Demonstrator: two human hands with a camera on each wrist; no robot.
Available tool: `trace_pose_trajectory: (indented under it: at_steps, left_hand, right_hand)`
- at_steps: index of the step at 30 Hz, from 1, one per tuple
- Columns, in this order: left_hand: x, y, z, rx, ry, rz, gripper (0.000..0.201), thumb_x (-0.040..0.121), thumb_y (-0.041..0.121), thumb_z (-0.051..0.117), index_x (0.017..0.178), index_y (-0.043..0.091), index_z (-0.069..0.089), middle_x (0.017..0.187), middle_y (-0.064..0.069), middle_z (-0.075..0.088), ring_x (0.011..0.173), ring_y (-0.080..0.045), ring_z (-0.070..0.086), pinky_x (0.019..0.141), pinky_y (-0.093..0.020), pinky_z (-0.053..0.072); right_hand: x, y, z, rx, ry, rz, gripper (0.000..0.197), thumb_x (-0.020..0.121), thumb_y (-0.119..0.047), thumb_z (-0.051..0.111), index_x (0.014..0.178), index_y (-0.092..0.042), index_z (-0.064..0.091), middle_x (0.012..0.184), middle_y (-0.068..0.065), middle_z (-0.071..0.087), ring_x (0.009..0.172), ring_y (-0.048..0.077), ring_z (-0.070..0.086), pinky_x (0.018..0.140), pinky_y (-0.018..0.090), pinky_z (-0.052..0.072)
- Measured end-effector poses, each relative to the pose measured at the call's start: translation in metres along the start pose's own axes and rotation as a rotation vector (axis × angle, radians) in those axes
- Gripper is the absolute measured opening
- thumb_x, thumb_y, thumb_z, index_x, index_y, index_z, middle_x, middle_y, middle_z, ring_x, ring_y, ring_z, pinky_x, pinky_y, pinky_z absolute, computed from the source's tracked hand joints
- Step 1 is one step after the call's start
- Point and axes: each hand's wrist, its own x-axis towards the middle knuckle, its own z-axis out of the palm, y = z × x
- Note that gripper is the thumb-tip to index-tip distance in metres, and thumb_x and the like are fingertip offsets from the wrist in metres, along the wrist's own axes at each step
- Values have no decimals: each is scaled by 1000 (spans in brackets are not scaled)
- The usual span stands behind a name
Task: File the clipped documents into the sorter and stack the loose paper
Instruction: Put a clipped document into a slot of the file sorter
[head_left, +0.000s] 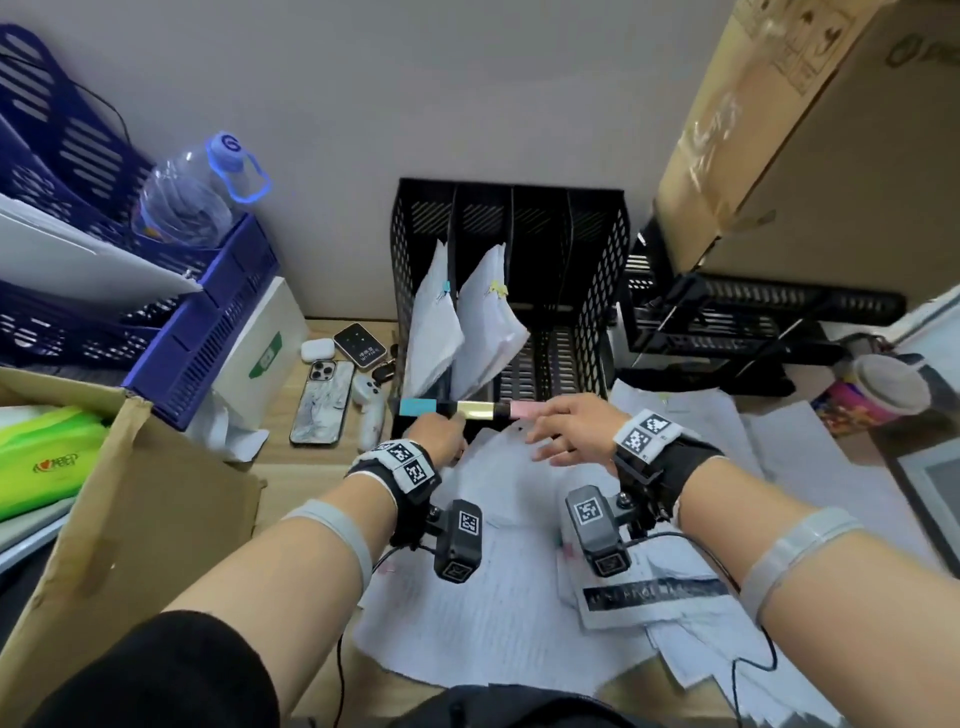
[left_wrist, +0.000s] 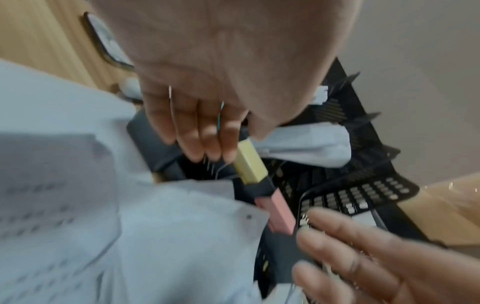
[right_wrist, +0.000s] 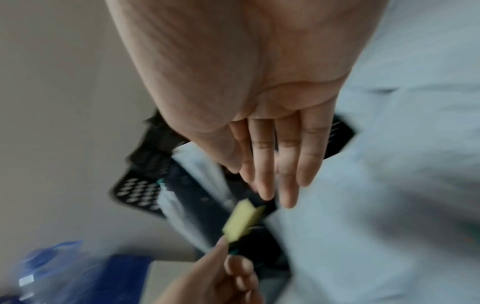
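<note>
Sorter (head_left: 597, 291) holding two clipped documents (head_left: 434, 322) in left slots, both hands (head_left: 566, 428) loose, grasping nothing.

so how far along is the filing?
Done: two clipped bundles stand in the black sorter's two left slots. In hand: nothing gripped; left hand and right hand reach at its front edge. Left: loose paper lies scattered, unstacked.

sorter (head_left: 597, 291) right slots open, cardboard box (head_left: 810, 135) overhanging
</note>
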Motion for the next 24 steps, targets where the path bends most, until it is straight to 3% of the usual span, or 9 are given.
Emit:
trace_pose_trajectory:
  at_steps: [1,3,5,7,9,11,13,18,24]
  left_hand:
    - [-8,1,17,-51,-89,-28,45,104,33,40,78,4,64,85,-13,69,76,-27,68,70,-31,49]
    - [-22,-1,51,-87,-250,-120,36,102,28,46,78,6,61,81,-9,67,66,-21,65,63,-27,48]
    - [-34,-5,87,-43,-364,-160,29,101,28,51,96,2,64,99,-12,73,80,-26,71,68,-33,54]
    - [-41,-10,121,1,-400,-165,29,99,28,57,110,2,63,109,-13,73,93,-30,73,77,-39,58]
    - [-46,-14,148,38,-370,-119,20,95,22,63,103,4,67,98,-10,69,86,-27,69,79,-40,58]
    - [-49,-17,167,37,-286,-65,12,87,9,68,99,7,68,89,-11,65,75,-27,62,72,-37,56]
    - [-50,-20,179,-3,-191,-50,24,83,2,69,106,7,66,89,-9,65,73,-28,65,65,-34,55]
    - [-50,-30,196,64,-54,-21,22,84,15,75,101,17,61,98,-5,69,92,-25,73,79,-37,62]
    - [-53,-40,211,190,67,1,23,86,27,72,88,19,51,92,-3,65,80,-20,60,74,-33,53]
  right_hand:
    - [-5,20,-10,-17,17,53,18,97,-9,50,110,-10,63,100,13,70,85,29,68,65,28,53]
    - [-14,61,-30,-78,41,169,19,96,-12,51,111,-13,63,100,8,70,85,24,67,66,28,51]
    - [-26,100,-48,-192,43,259,19,95,-15,54,108,-18,66,104,4,70,88,17,63,72,28,50]
    - [-36,133,-63,-357,6,261,26,95,-17,56,118,-16,67,119,3,66,104,19,61,83,30,50]
    - [-51,152,-70,-486,-24,245,36,98,-20,52,132,-12,61,141,4,54,129,22,51,103,30,43]
    - [-62,167,-73,-476,-27,241,38,99,-20,52,135,-12,58,147,5,48,136,23,45,110,32,38]
    - [-68,179,-75,-440,0,210,37,97,-20,54,133,-14,60,144,6,52,130,24,50,106,34,42]
    - [-71,198,-74,-483,-9,132,36,97,-24,55,132,-18,61,139,1,58,113,15,55,90,23,40]
    - [-73,210,-72,-468,7,106,34,96,-21,56,129,-17,63,135,3,61,121,18,57,103,27,39]
